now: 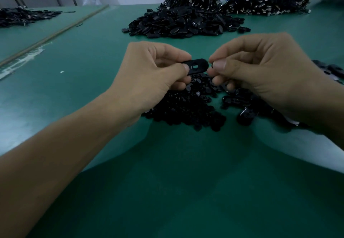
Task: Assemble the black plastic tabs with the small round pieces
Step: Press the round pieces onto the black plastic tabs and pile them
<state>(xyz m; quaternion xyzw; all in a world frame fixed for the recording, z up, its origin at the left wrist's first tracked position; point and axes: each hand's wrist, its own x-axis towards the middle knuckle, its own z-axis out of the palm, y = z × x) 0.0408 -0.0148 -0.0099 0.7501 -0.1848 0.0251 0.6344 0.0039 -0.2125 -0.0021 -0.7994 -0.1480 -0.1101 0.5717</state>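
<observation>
Counter point(78, 81): green; a dropped part would vanish into the heap.
Heap point(186, 111): small round parts, centre frame, under both hands.
Left hand point(156, 70): pinches the black tab point(197, 66), mid-frame.
Right hand point(260, 70): pinches something tiny beside the tab's end, likely a round piece point(212, 64); it could slip.
</observation>
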